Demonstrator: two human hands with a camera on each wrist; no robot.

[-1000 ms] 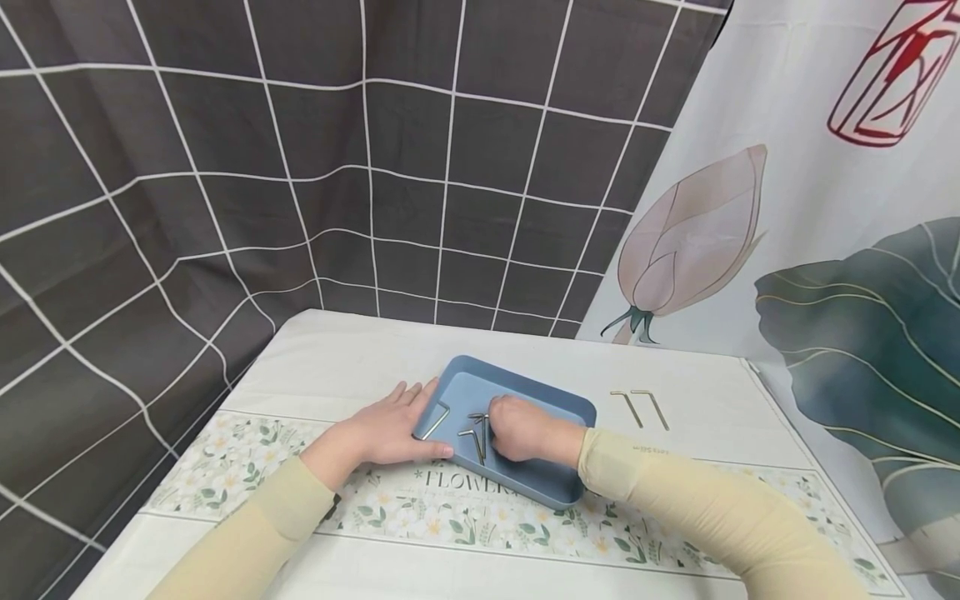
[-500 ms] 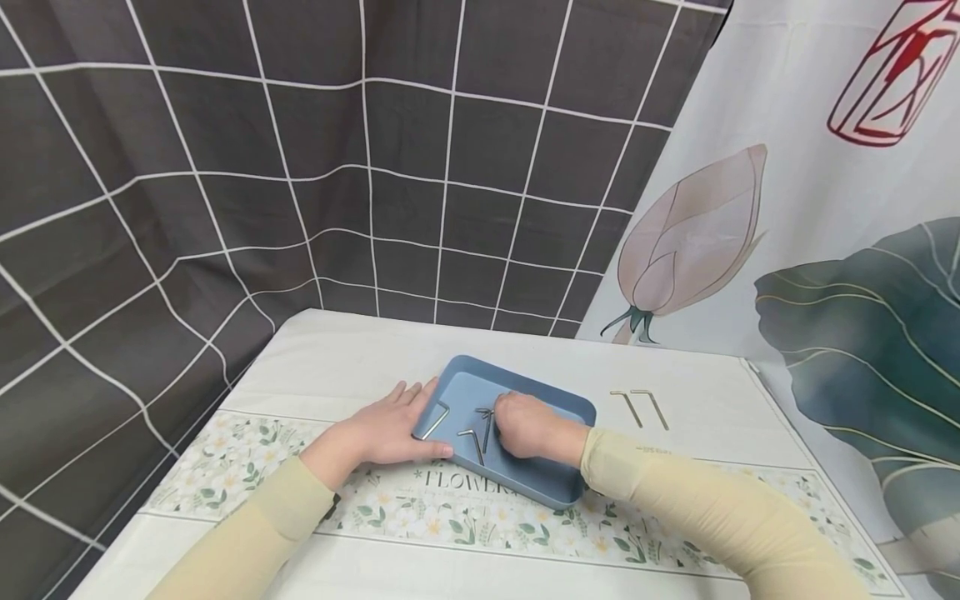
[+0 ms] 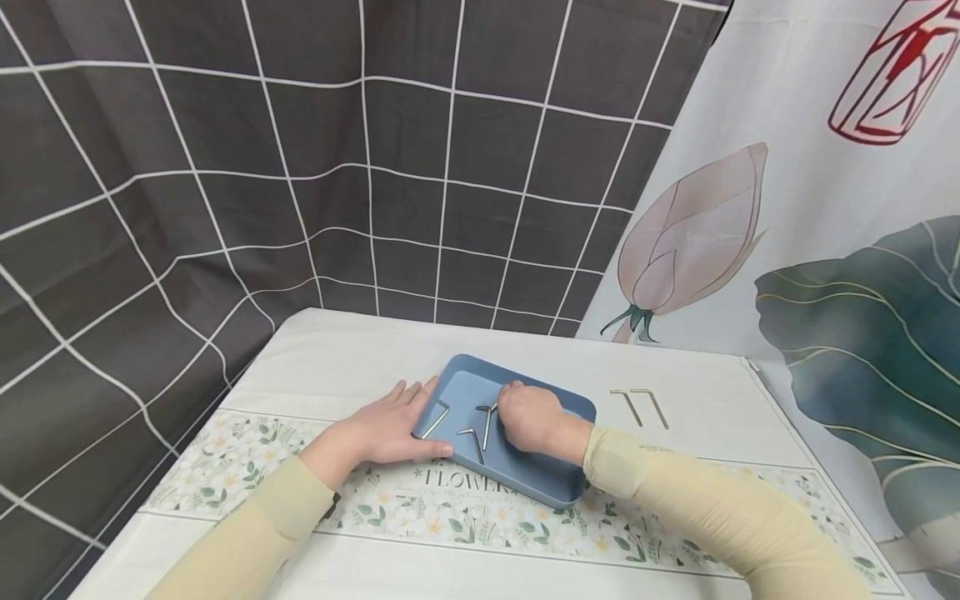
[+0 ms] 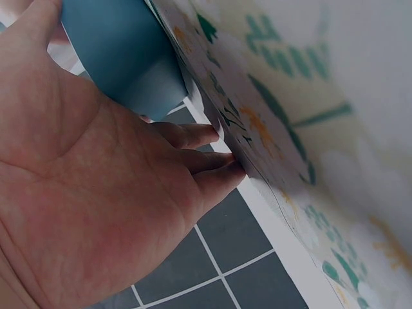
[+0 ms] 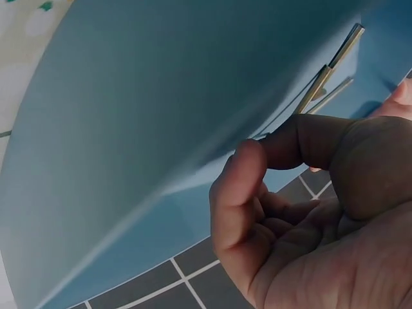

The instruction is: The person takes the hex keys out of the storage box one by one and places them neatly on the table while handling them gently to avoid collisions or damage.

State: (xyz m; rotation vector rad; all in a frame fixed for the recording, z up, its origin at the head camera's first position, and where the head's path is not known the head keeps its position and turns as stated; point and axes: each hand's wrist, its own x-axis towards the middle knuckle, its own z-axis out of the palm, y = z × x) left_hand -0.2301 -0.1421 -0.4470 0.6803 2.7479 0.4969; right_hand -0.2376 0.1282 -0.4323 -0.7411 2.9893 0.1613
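A blue rectangular tray [image 3: 468,385] lies at an angle on the table. My left hand [image 3: 386,429] rests at its left end, fingers spread along the outside and thumb at the near rim. Inside the tray, my right hand [image 3: 531,418] has curled fingers, thumb and index fingertip pinching the end of an L-shaped hex key [image 3: 494,407]; most of that key is hidden by the hand. Another hex key [image 3: 486,431] crosses close beside it. Two more lie to the left: one hex key [image 3: 477,447] near the front wall and one hex key [image 3: 435,423] by the left wall.
To the right of the tray, two brass-coloured hex keys [image 3: 633,409] lie side by side on the white tablecloth [image 3: 720,383]. A floral band runs along the cloth's front. Behind the table hangs a dark grid-patterned curtain [image 3: 405,200].
My right hand has shifted slightly right and away from me within the tray, and the hex keys beside it have turned and slid a little. My left hand stays in place.
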